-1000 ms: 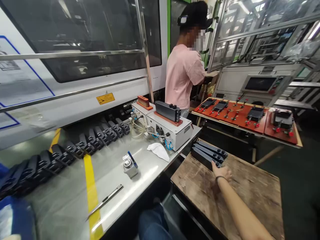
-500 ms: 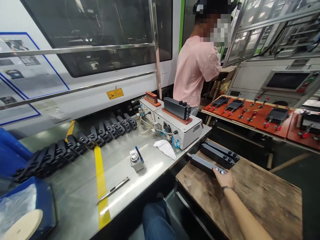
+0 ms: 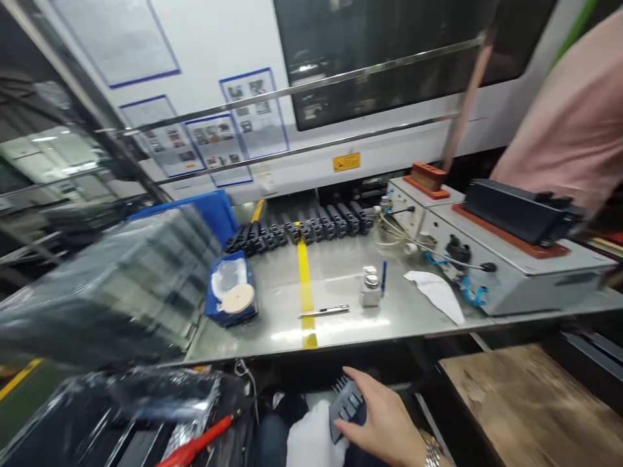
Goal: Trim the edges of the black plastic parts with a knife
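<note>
- Where the right hand (image 3: 384, 421) reached far right to the wooden bench's stack, it is now near, below the tabletop (image 3: 341, 324) edge.
- Its fingers (image 3: 363, 383) curl around a black part (image 3: 346, 405); the left hand is unseen.

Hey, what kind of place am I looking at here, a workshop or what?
Most likely a factory assembly station: a steel workbench beside a large enclosed machine, a row of identical black plastic parts, and posted work-instruction sheets. The right hand holds one dark part.
</note>
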`<state>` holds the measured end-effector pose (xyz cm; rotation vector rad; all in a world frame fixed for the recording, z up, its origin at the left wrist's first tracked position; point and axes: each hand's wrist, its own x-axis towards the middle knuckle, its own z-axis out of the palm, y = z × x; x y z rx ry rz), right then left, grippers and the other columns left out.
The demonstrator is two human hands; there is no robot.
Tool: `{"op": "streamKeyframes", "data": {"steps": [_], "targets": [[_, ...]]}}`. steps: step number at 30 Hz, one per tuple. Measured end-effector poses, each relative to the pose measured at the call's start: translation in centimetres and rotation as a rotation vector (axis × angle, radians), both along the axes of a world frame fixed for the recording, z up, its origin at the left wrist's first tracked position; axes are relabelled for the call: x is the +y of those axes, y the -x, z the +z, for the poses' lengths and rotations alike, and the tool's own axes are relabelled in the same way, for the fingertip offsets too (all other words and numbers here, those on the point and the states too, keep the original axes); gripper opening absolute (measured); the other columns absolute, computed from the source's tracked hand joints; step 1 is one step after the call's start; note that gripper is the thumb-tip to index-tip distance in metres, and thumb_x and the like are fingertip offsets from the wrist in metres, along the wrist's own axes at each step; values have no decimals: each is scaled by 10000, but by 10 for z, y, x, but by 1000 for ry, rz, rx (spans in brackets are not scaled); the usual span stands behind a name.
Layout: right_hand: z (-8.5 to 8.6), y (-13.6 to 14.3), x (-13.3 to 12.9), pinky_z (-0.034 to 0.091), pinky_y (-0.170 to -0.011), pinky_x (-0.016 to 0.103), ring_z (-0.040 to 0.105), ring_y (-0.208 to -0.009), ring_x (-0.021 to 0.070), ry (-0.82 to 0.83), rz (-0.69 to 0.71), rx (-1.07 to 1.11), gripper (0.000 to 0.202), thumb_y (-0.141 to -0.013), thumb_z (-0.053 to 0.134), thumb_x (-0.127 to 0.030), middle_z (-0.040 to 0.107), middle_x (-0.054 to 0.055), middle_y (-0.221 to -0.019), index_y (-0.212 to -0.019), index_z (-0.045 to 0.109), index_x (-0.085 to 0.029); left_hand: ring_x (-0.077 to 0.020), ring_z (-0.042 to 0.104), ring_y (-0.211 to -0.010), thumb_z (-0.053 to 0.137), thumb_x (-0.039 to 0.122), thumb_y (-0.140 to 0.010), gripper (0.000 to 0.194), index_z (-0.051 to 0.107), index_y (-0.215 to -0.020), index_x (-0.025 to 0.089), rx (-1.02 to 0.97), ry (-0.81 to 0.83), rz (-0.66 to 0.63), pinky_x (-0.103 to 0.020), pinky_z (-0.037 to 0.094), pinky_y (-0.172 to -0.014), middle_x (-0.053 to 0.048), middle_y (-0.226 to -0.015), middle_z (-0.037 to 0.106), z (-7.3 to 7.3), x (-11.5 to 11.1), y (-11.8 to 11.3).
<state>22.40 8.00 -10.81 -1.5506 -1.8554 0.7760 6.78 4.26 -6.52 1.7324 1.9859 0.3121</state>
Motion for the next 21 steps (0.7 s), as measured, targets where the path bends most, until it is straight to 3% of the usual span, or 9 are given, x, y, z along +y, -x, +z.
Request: {"op": "streamKeyframes", "data": {"steps": [2, 4, 5, 8, 11, 14, 17, 21], "targets": [[7, 13, 30, 593, -952, 391, 738, -1052, 246, -17, 128, -19, 545, -693, 872, -442, 769, 61, -1166, -1174, 725, -232, -391, 729, -989, 599, 187, -783, 307, 734, -1044, 97, -122, 158, 155, -451, 538, -875, -187, -1002, 778, 17, -3, 13], [9, 18, 71, 571, -965, 449, 713, -1048, 216, -25, 177, -56, 323, -919, 728, -435, 740, 70, -1172, -1135, 706, -196, -325, 714, -1020, 613, 183, -769, 254, 681, -1006, 120, -377, 202, 311, -393, 525, -904, -149, -1028, 775, 37, -9, 30], [9, 21, 92, 559, -980, 457, 694, -1080, 215, -26, 179, -80, 258, -971, 677, -407, 721, 70, -1195, -1115, 701, -194, -303, 708, -1027, 623, 183, -759, 258, 664, -1006, 122, -509, 193, 383, -376, 526, -915, -141, -1047, 772, 45, -13, 38], [6, 30, 145, 555, -975, 460, 667, -1101, 221, -25, 170, -145, 242, -997, 646, -378, 682, 74, -1241, -1155, 678, -198, -300, 697, -1085, 660, 197, -727, 348, 659, -1059, 91, -835, 117, 492, -367, 536, -954, -155, -1123, 761, 59, -23, 51], [0, 35, 168, 563, -943, 454, 666, -1081, 222, -13, 163, -183, 278, -990, 656, -375, 669, 78, -1241, -1191, 657, -183, -324, 693, -1110, 701, 222, -683, 415, 688, -1077, 93, -995, 38, 520, -382, 533, -970, -143, -1138, 766, 64, -31, 56], [-5, 28, 166, 572, -886, 411, 676, -981, 190, 11, 133, -189, 243, -995, 646, -395, 691, 58, -1133, -1104, 670, -180, -321, 694, -1099, 715, 230, -658, 377, 725, -1019, 122, -1059, -15, 514, -369, 527, -944, -106, -1132, 776, 69, -36, 58], [-3, 12, 146, 579, -780, 366, 674, -786, 162, 27, 106, -132, 327, -1005, 574, -491, 702, 39, -939, -1015, 656, -175, -297, 708, -1065, 748, 221, -633, 430, 741, -1050, 115, -1186, -26, 531, -337, 531, -898, -90, -1088, 788, 70, -40, 62], [18, -7, 93, 565, -535, 315, 606, -512, 174, 34, 169, 14, 599, -962, 327, -688, 718, 48, -751, -1087, 649, -199, -191, 720, -748, 867, 363, -650, 392, 769, -942, 121, -1626, -21, 701, -288, 549, -798, -52, -856, 788, 63, -38, 64]]}}
